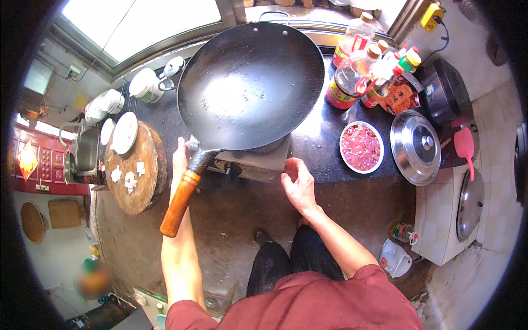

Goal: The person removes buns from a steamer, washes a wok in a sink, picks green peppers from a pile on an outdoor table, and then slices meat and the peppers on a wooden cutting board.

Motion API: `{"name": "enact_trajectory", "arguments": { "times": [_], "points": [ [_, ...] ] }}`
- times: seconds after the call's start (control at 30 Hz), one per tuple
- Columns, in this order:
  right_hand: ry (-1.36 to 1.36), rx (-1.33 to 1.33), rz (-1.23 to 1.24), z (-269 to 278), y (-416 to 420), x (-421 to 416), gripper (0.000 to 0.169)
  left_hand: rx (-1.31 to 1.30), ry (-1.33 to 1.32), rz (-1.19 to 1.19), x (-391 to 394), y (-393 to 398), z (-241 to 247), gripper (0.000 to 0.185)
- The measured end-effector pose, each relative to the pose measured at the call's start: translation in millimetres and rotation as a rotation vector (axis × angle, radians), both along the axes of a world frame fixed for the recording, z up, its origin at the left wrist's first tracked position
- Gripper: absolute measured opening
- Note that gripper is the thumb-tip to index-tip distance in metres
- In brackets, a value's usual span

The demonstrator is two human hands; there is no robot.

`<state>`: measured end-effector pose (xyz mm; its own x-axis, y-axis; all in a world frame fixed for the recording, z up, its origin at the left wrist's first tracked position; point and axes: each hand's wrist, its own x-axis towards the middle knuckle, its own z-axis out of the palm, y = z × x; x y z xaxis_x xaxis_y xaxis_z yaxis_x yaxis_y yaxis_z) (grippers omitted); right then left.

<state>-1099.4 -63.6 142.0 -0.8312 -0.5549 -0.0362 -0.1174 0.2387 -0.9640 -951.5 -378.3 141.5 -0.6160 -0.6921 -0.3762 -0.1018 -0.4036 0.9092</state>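
Note:
A large black wok [255, 90] with a wooden handle [180, 204] sits on a portable gas stove [247, 165], whose front panel and dark knob [232, 170] show below the rim. My left hand [180, 159] is at the stove's left side, behind the wok handle, thumb pointing up; the handle hides most of its fingers. My right hand [299, 183] is beside the stove's right front corner with its fingers curled. Whether either hand grips the stove cannot be made out. The burner is hidden under the wok.
On the left, a round wooden chopping board [140, 189] bears chopped white pieces and a white plate [124, 133]. At right stand a bowl of diced raw meat [361, 147], a metal lid [415, 147], several bottles [346, 84] and a black appliance [445, 90]. Behind is a window [144, 24].

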Motion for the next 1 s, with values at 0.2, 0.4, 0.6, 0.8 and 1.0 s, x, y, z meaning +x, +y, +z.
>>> {"name": "enact_trajectory", "arguments": {
  "times": [0.2,0.4,0.6,0.8,1.0],
  "points": [
    [0.187,0.077,-0.137,-19.3,24.6,-22.0,0.022,-0.502,-0.306,0.068,32.1,49.6,-37.8,0.058],
    [0.224,0.106,-0.080,2.8,48.9,-28.7,0.022,-0.543,-0.357,0.056,54.0,114.6,27.3,0.055],
    [0.481,0.119,0.058,11.9,34.0,19.4,0.012,0.872,0.303,-0.384,83.8,210.0,145.9,0.054],
    [0.508,0.323,0.264,17.2,-0.9,59.3,0.023,0.782,0.314,-0.295,107.2,197.6,169.1,0.027],
    [0.680,0.614,0.357,14.9,-31.0,76.3,0.037,0.713,0.359,-0.296,116.6,192.1,162.5,0.049]
  ]
}}
